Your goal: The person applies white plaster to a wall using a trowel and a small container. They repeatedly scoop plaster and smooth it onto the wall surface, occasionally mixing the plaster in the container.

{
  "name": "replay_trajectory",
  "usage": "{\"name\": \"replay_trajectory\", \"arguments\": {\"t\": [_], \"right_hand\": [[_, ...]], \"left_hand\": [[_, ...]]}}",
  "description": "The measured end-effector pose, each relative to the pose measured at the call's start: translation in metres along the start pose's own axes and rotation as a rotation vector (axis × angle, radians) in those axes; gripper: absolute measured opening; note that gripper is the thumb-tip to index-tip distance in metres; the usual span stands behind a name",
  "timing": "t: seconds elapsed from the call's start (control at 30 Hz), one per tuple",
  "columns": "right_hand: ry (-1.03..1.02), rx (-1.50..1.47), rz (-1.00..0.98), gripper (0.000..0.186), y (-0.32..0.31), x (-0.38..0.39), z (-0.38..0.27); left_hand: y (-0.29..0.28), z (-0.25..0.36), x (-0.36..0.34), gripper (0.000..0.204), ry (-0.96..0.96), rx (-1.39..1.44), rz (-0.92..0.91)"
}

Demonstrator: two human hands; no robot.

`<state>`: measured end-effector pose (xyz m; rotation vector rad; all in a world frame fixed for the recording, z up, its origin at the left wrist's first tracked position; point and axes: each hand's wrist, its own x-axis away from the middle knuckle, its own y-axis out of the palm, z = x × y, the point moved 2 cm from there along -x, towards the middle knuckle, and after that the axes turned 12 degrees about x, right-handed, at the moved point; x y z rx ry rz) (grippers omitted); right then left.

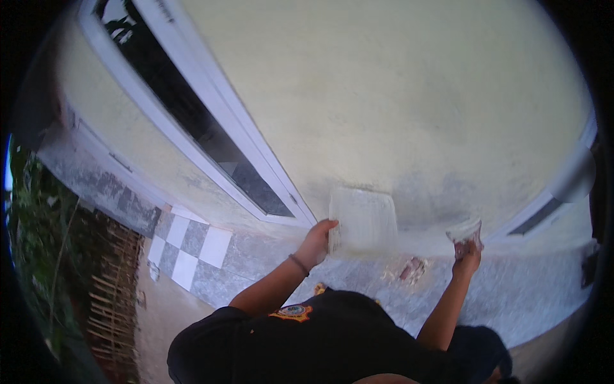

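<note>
My left hand (314, 242) grips the left edge of a pale, flat rectangular board (363, 221), its thumb on the rim. Streaky off-white material covers the board's face, which is held up in front of the wall. To the right, my right hand (468, 257) is closed around a wide, flat scraper-like tool (465, 231) smeared with whitish paste. Its lower part looks reddish; its exact kind is unclear. The tool is apart from the board. Behind both stands a pale yellow wall (409, 102), stained grey along its lower part.
A narrow white-framed window (217, 137) slants at the left. Below the wall runs a grey floor (511, 288), with a reddish lump among pale crumbs (413, 270). Chequered tiles (186, 259) lie left, beside a bamboo fence (112, 313) and plants. Another white frame (540, 214) stands right.
</note>
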<state>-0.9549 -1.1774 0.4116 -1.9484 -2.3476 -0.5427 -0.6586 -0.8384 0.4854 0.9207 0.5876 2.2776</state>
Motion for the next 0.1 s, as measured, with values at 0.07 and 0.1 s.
{"name": "replay_trajectory", "arguments": {"t": [0.07, 0.1], "right_hand": [[0.206, -0.040, -0.025, 0.062, 0.034, -0.007, -0.024], [0.257, -0.064, -0.030, 0.062, 0.060, -0.012, -0.039]], "left_hand": [[-0.009, 0.001, -0.005, 0.056, 0.123, -0.026, 0.011], [-0.013, 0.001, -0.005, 0.064, 0.196, -0.058, 0.011]]}}
